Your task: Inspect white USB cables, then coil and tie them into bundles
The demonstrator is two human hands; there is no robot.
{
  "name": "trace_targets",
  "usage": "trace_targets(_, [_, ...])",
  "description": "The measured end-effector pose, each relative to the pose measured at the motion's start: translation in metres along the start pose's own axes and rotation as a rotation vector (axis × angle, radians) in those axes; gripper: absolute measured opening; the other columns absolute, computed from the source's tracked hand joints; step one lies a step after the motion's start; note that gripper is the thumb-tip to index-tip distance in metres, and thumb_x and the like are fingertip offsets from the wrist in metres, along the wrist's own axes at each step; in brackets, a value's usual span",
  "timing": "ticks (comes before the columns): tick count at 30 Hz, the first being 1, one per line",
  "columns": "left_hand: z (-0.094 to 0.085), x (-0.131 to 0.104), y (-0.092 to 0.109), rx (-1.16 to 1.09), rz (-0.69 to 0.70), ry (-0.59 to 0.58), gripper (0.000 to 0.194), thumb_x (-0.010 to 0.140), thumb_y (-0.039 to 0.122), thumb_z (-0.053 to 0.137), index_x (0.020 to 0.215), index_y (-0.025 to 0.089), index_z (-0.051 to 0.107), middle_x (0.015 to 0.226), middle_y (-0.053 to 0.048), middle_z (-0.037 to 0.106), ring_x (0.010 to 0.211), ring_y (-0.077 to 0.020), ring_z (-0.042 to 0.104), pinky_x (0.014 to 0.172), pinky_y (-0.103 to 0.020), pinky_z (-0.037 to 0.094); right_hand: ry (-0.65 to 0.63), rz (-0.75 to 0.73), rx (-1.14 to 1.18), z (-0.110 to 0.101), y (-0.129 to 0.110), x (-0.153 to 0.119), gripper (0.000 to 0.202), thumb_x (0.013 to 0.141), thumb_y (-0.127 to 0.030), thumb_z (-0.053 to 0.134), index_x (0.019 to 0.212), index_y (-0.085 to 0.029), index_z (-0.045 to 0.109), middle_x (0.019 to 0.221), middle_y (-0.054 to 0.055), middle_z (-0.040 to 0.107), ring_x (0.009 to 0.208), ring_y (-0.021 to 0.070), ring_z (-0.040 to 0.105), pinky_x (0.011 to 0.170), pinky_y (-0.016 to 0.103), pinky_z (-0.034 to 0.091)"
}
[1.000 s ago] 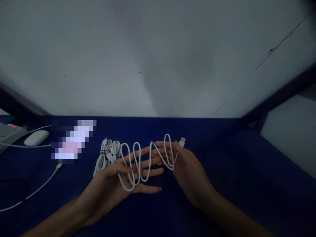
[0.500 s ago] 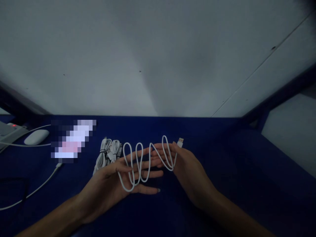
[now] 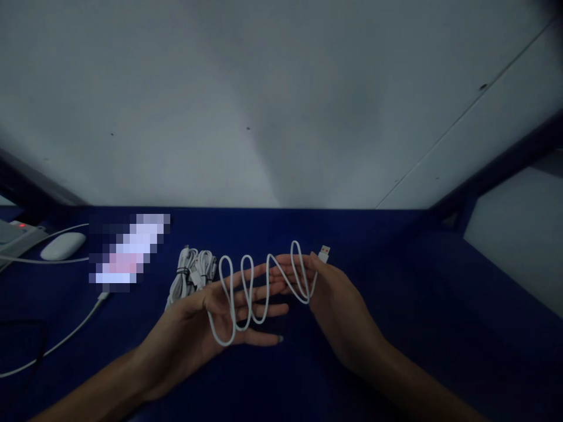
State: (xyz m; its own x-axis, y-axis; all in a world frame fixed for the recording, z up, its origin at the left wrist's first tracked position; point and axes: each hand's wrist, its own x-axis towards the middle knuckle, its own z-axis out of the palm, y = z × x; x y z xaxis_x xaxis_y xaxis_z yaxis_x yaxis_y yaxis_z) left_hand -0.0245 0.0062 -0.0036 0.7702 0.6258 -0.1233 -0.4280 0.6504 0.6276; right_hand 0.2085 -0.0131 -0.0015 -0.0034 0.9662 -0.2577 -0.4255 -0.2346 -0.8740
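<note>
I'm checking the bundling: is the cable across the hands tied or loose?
Loose: the held cable spreads in open waves from the left hand to the right hand, no tie visible.

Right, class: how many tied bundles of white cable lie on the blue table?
2: the left bundle and the right bundle, side by side just beyond the left hand, which partly covers them and could hide more.
</note>
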Motion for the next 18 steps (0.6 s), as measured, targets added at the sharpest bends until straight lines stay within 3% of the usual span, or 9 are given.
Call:
trace_targets(11, [-0.0032, -0.0001, 0.0012, 0.038, 0.006, 0.029, 0.074, 0.088, 0.011, 0.045, 0.159, 0.009, 0.063, 0.163, -0.019, 0.065, 0.153, -0.0459, 0.056, 0.121, -0.067, 0.048, 0.028, 0.006, -0.016, 0.0013, -0.003, -0.0017, 0.042, 0.1, -0.063, 0.072, 0.103, -0.024, 0.088, 0.112, 0.012, 0.084, 0.121, 0.0356, 0.074, 0.117, 0.055, 0.049])
trace_targets(18, [0.0024, -0.0001, 0.0023, 0.056, 0.01, 0.042, 0.074, 0.088, 0.018, 0.045, 0.161, 0.015, 0.062, 0.159, -0.016, 0.069, 0.154, -0.0477, 0.053, 0.121, -0.07, 0.043, 0.047, -0.019, -0.039, -0.0008, -0.0016, -0.0023, 0.042, 0.103, -0.061, 0.069, 0.104, -0.025, 0.089, 0.113, 0.01, 0.085, 0.12, 0.0347, 0.074, 0.117, 0.054, 0.048])
